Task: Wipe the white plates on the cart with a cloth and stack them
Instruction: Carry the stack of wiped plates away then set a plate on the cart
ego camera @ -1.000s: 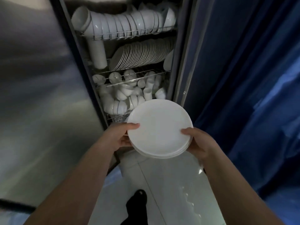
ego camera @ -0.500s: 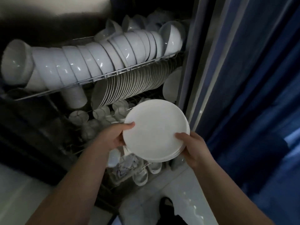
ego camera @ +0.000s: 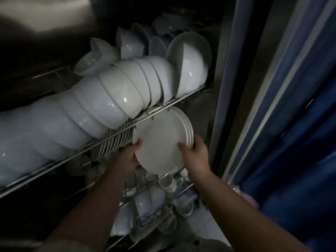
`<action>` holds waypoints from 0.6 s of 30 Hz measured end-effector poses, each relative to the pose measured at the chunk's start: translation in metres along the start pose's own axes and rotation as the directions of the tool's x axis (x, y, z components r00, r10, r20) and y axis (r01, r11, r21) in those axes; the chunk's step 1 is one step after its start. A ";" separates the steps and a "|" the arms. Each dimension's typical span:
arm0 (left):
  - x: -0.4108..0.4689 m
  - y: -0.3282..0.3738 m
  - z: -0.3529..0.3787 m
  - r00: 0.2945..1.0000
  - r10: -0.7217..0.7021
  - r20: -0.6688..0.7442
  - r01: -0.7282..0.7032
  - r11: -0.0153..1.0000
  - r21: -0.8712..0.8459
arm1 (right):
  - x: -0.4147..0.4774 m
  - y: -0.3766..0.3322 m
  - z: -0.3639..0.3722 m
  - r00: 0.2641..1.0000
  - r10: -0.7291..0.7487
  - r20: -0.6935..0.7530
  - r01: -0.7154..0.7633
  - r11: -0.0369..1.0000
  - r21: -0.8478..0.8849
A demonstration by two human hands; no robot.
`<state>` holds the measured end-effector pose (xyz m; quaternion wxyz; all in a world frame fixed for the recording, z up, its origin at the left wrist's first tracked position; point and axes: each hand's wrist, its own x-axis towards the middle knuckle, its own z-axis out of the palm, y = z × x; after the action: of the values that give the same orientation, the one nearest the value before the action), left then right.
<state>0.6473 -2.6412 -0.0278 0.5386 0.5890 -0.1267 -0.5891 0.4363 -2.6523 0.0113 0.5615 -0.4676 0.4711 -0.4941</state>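
My left hand (ego camera: 130, 157) and right hand (ego camera: 195, 153) grip a tilted stack of white plates (ego camera: 160, 140) by its edges, thumbs on top, just beneath a wire shelf (ego camera: 156, 110) of nested bowls (ego camera: 127, 91) and beside racked upright plates (ego camera: 116, 140).

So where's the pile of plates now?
Middle of the head view: the pile of plates is gripped between the left hand and right hand, just below the wire shelf of bowls.

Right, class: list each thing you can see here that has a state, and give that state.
stack of plates, tilted, held from both sides
left hand, grips the stack's left edge
right hand, grips its right edge
bowls, nested on their sides on the upper rack
racked plates, standing on edge
cabinet, open
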 end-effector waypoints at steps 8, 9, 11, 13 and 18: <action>0.057 -0.011 0.017 0.989 -0.010 0.145 0.031 0.989 -0.143 | 0.020 0.022 0.002 0.972 -0.208 -0.107 0.192 0.970 -0.146; 0.062 -0.008 0.018 0.987 -0.003 0.160 0.025 0.991 -0.131 | 0.023 0.024 0.004 0.967 -0.228 -0.112 0.209 0.964 -0.164; 0.073 -0.004 0.016 0.978 0.000 0.208 0.014 0.997 -0.069 | 0.028 0.030 0.004 0.952 -0.279 -0.125 0.249 0.945 -0.214; 0.079 -0.002 0.015 0.956 -0.003 0.292 0.007 1.000 -0.013 | 0.031 0.037 0.004 0.941 -0.312 -0.132 0.270 0.926 -0.265; 0.089 -0.004 0.009 0.902 0.035 0.430 -0.051 0.998 0.026 | 0.030 0.051 0.002 0.937 -0.323 -0.135 0.261 0.901 -0.346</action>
<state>0.6618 -2.7135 -0.0782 0.4995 0.4515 -0.2657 -0.6900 0.4466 -2.6787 -0.0407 0.3492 -0.5695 0.5210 -0.5313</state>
